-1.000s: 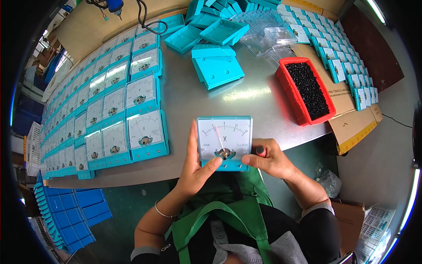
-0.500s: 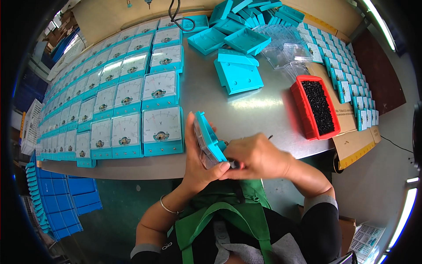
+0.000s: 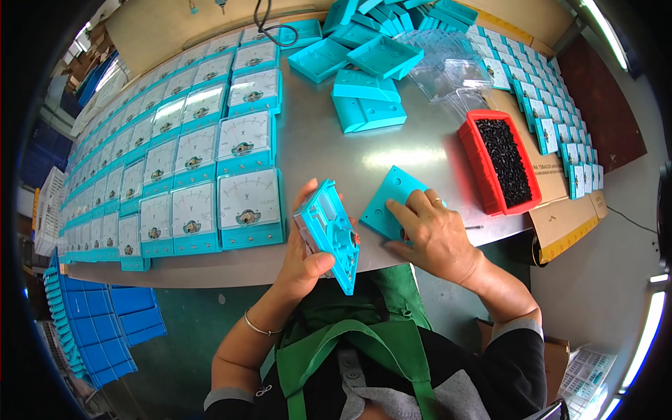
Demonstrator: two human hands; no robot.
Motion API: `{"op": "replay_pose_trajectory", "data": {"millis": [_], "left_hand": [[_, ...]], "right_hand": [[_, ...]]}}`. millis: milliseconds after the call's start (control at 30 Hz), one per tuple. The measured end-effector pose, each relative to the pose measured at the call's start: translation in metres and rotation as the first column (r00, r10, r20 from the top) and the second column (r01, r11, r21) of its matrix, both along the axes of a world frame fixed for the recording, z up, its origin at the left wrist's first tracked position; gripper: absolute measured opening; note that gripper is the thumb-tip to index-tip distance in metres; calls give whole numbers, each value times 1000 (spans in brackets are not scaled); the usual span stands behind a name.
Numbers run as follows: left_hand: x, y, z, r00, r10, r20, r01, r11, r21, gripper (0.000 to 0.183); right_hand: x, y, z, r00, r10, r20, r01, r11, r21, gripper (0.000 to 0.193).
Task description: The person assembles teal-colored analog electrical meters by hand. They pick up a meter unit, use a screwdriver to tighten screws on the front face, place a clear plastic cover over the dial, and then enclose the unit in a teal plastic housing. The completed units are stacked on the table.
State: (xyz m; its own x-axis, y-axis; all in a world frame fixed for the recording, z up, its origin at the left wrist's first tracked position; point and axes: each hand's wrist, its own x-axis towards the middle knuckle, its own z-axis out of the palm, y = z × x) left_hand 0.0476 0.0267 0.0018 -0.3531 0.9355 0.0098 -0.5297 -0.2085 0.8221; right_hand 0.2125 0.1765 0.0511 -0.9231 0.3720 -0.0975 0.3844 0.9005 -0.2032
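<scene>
My left hand grips a teal panel meter, tilted on its edge. Its inner side faces right and shows a small reddish-orange part, while the clear front is turned left. To the right, the fingers of my right hand are on a flat teal housing with round recesses, at the table's near edge. A screwdriver is tucked in that same hand; its thin dark shaft sticks out on the right, and most of the handle is hidden by the palm.
Rows of finished-looking meters fill the table's left side. Loose teal housings and clear covers are piled at the back. A red bin of small black parts stands right, beside cardboard and more meters.
My right hand has moved off the meter, to the right, onto a teal housing now at the near edge. The housing stack behind looks lower. The meter's inner side has turned more into view.
</scene>
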Motion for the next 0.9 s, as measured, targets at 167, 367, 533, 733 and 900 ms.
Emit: {"op": "replay_pose_trajectory", "data": {"millis": [167, 367, 533, 733, 900], "left_hand": [[5, 9, 6, 997, -53, -56, 51, 998, -45, 109], [12, 4, 12, 996, -79, -33, 78, 996, -46, 103], [17, 6, 12, 999, -16, -34, 15, 1000, -23, 100], [12, -2, 7, 1000, -15, -16, 15, 1000, -14, 97], [8, -9, 12, 959, -52, -278, 62, 998, 27, 101]], "right_hand": [[6, 30, -10, 973, -68, -221, 94, 989, 111, 81], [13, 22, -3, 865, -381, -326, -165, 399, -902, 89], [0, -9, -19, 844, -446, -298, -228, 203, -952, 96], [-4, -19, -14, 891, -369, -264, -171, 266, -949, 94], [-1, -21, -17, 922, -146, -360, -279, 395, -875, 105]]}}
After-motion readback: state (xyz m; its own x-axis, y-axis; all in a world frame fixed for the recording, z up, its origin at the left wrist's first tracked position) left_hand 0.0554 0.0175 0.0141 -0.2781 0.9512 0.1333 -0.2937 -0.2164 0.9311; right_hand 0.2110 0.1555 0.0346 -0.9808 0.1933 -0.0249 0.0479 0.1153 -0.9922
